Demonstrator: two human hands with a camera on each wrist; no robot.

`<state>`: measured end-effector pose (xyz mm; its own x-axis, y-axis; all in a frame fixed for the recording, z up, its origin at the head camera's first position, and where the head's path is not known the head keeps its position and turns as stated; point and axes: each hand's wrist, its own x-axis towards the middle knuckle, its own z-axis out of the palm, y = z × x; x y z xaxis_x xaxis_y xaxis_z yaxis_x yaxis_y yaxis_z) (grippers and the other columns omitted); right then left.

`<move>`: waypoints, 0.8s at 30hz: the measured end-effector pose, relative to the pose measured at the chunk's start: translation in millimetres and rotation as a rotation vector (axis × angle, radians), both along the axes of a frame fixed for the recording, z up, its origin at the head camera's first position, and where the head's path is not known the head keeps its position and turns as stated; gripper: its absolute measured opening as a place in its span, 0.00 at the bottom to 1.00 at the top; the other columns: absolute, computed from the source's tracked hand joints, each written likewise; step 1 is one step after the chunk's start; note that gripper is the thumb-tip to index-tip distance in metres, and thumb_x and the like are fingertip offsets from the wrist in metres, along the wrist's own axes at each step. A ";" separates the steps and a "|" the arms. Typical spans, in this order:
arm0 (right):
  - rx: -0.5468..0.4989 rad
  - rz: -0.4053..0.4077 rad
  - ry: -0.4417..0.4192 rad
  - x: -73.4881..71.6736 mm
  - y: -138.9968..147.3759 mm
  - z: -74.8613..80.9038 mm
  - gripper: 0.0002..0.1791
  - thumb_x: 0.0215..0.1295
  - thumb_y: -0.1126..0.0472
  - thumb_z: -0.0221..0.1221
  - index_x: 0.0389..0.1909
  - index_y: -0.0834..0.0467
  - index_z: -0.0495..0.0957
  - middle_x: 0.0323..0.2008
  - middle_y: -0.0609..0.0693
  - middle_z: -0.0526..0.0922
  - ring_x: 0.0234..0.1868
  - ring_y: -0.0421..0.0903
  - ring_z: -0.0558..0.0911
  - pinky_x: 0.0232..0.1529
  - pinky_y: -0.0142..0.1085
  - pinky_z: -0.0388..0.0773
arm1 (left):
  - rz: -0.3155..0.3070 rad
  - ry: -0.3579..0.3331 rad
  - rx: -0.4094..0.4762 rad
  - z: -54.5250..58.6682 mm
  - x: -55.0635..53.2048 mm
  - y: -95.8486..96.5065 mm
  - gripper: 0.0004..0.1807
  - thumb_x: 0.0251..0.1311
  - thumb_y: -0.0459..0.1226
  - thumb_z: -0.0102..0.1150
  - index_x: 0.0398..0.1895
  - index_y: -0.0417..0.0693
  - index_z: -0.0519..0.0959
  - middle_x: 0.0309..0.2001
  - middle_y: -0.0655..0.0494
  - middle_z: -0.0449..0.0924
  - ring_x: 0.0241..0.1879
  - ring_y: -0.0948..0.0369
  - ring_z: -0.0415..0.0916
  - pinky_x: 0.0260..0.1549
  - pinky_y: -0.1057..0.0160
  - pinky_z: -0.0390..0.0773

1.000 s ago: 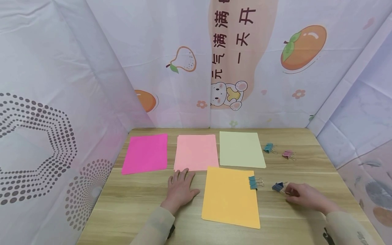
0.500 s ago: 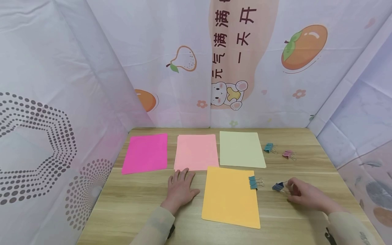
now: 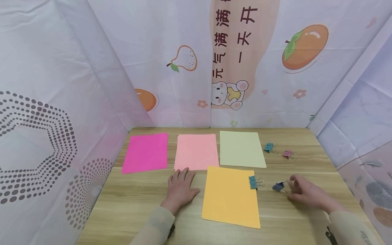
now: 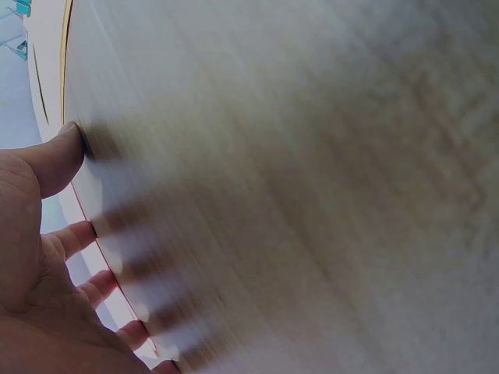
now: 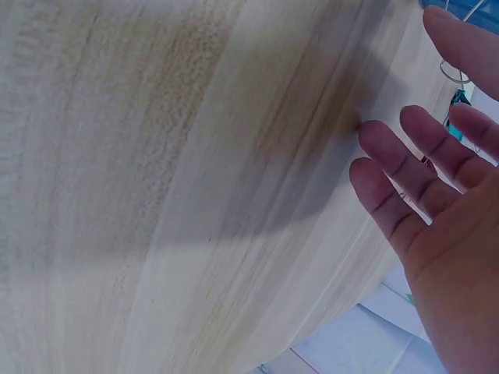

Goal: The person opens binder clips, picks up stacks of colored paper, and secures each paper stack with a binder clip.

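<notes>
My left hand [image 3: 180, 190] lies flat on the wooden table with fingers spread, its fingertips by the near edge of the light pink paper stack [image 3: 196, 151]. To its right is the orange paper stack [image 3: 231, 197], with a teal binder clip [image 3: 253, 182] at its upper right edge. My right hand [image 3: 309, 194] is beside a dark blue binder clip [image 3: 278, 186], whose wire handles point toward it. The thumb and forefinger stand apart around the handle ends; whether they touch is hard to tell. In the right wrist view the fingers are relaxed, holding nothing visible.
A magenta paper stack [image 3: 145, 153] and a pale green stack [image 3: 242, 149] lie along the back. Another teal binder clip [image 3: 269, 147] and a pink binder clip [image 3: 288, 154] lie at the back right. Printed curtains [image 3: 190, 88] enclose the table [image 3: 122, 211] on three sides.
My right thumb and forefinger have spread apart from the dark blue clip's handles, and the hand has drawn slightly right. The clip stays about where it was. My left hand has not moved.
</notes>
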<state>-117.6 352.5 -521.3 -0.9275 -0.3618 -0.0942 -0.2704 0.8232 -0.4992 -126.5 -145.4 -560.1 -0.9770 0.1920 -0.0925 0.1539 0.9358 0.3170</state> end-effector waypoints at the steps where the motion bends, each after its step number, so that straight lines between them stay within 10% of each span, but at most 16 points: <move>1: -0.001 0.005 0.019 0.0 -0.1 -0.4 0.39 0.51 0.54 0.77 0.56 0.69 0.69 0.41 0.57 0.78 0.41 0.52 0.81 0.41 0.53 0.82 | 0.000 0.000 0.000 0.1 0.0 0.0 0.38 0.63 0.58 0.63 0.74 0.60 0.67 0.77 0.48 0.58 0.76 0.38 0.49 0.69 0.30 0.51; 24: 0.007 0.097 0.081 -4.1 -7.7 -3.8 0.46 0.51 0.50 0.77 0.68 0.64 0.68 0.56 0.65 0.78 0.56 0.69 0.78 0.53 0.68 0.75 | -0.001 -0.004 0.007 2.2 0.5 0.0 0.38 0.63 0.58 0.63 0.74 0.60 0.67 0.77 0.48 0.58 0.76 0.38 0.49 0.68 0.30 0.51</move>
<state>-121.7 344.8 -525.1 -0.8926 -0.4502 -0.0234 -0.3885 0.7947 -0.4664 -126.0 -145.4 -558.0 -0.9765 0.1935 -0.0951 0.1534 0.9336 0.3238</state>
